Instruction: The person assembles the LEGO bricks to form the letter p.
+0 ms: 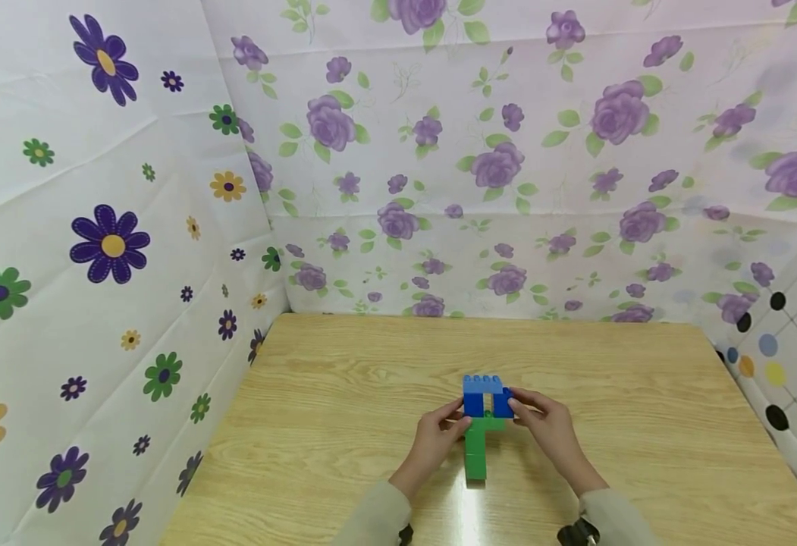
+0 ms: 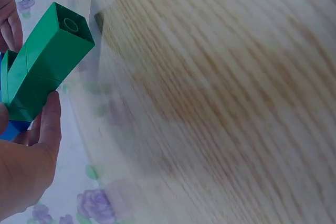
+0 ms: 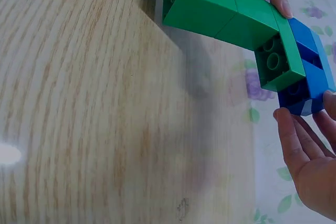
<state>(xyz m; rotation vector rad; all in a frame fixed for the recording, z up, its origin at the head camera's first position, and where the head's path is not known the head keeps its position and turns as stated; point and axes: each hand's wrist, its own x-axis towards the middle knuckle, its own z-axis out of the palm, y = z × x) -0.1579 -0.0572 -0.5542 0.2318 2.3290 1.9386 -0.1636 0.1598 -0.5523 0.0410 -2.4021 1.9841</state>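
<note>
Both hands hold up a toy building-brick model above the table, its hollow undersides showing in the wrist views. Green bricks (image 1: pixel 476 453) form its column, with a green brick (image 3: pixel 281 66) jutting out at the column's upper end. Blue bricks (image 1: pixel 473 406) sit above the green, topped by a lighter blue studded brick (image 1: pixel 482 385). At the left side, my left hand (image 1: pixel 435 440) pinches the model where green meets blue. My right hand (image 1: pixel 551 428) grips the blue brick (image 1: pixel 503 404) on the right between thumb and fingers. Fingers partly hide that brick.
A wood-grain table (image 1: pixel 343 379) spreads beneath the hands. Flowered cloth (image 1: pixel 398 174) hangs behind it, a daisy-print cloth (image 1: pixel 173 303) on the left and a dotted cloth (image 1: pixel 794 364) on the right.
</note>
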